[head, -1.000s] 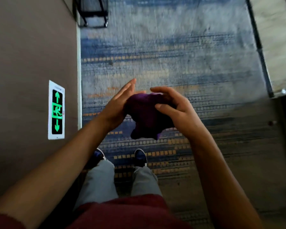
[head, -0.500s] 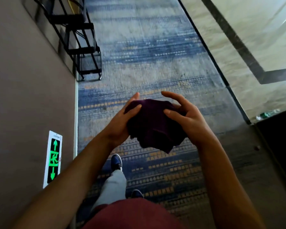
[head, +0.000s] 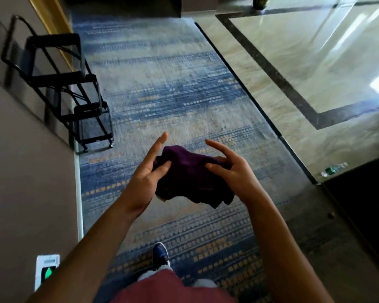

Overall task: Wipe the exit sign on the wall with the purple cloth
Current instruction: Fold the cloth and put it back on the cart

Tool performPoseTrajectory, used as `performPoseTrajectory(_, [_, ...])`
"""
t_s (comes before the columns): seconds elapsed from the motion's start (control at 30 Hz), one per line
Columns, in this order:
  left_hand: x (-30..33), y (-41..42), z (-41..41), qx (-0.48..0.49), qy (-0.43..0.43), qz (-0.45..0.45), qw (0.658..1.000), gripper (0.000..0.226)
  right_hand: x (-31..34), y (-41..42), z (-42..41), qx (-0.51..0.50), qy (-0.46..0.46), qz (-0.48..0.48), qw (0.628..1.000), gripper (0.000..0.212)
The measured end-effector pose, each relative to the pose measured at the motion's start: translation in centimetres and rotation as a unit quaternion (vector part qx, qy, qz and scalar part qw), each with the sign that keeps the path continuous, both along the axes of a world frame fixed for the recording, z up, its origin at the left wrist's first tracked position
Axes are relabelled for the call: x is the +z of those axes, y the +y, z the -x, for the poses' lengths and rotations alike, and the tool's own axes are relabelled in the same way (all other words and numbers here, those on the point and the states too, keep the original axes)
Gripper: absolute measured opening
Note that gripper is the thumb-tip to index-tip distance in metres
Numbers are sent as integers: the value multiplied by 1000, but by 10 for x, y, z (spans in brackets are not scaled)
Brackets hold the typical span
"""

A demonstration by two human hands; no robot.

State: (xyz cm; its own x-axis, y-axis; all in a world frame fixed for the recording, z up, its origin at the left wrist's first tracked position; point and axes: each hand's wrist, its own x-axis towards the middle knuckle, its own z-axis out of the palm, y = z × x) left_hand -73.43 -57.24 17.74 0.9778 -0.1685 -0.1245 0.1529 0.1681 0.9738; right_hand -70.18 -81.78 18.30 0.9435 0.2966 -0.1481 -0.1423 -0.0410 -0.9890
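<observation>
the purple cloth (head: 190,178) is held bunched up in front of the body, out over the carpet (head: 173,101), gripped from both sides. the left hand (head: 144,178) is partly open: its thumb is pressed onto the near left edge of the cloth, while the long fingers are stretched out straight behind the fabric, pointing up and away. the right hand (head: 232,169) is curled loosely, with the thumb and the tips of the lower fingers pinched on the right edge of the cloth, and the index finger lifted clear above it. the cloth's lower folds are left hanging free between the two wrists.

the exit sign (head: 46,271) is seen low on the grey wall (head: 20,171) at the bottom left, well apart from the cloth, with only its upper part and a green arrow visible above the left forearm. a black wire cart (head: 83,99) is parked against the wall further along the carpet. a polished marble floor (head: 315,62) with a dark inlaid border is shown to the right of the carpet. a plastic bottle (head: 334,168) is lying at the floor's near edge. one dark blue shoe (head: 160,254) is planted on the carpet below the hands, with a dark red garment (head: 162,289) at the bottom of the view.
</observation>
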Motion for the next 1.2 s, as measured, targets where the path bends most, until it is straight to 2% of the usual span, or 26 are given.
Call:
performPoseTrajectory(0.17, [19, 10, -65, -57, -21, -98, 993, 67, 2, 15, -64, -19, -7, -28, 999, 58])
performPoseTrajectory(0.23, [20, 10, -92, -57, -29, -99, 993, 65, 0, 16, -90, -33, 7, -41, 999, 58])
performPoseTrajectory(0.5, [4, 0, -229, 24, -52, -105, 993, 58, -39, -5, -221, -81, -22, 55, 995, 71])
performPoseTrajectory(0.67, [-2, -13, -310, 136, -39, -108, 984, 60, -61, -14, -312, -94, -49, 130, 986, 70])
performPoseTrajectory(0.73, [1, -12, -342, 184, -38, -111, 976, 59, -62, -15, -348, -42, -39, 104, 993, 67])
performPoseTrajectory(0.83, [5, -4, -385, 235, -34, -91, 967, 60, -59, -8, -397, 26, 28, 19, 999, 63])
performPoseTrajectory(1.0, [8, 8, -454, 283, -11, 50, 958, 62, -63, 35, -467, 72, 162, -81, 981, 49])
performPoseTrajectory(1.07, [5, 13, -482, 298, 2, 83, 951, 61, -65, 58, -493, 78, 172, -129, 974, 36])
performPoseTrajectory(1.13, [0, 22, -513, 309, 16, 93, 946, 59, -66, 79, -523, 57, 173, -173, 968, 43])
performPoseTrajectory(1.2, [-4, 36, -545, 316, 27, 90, 944, 56, -64, 93, -553, 28, 159, -181, 970, 60])
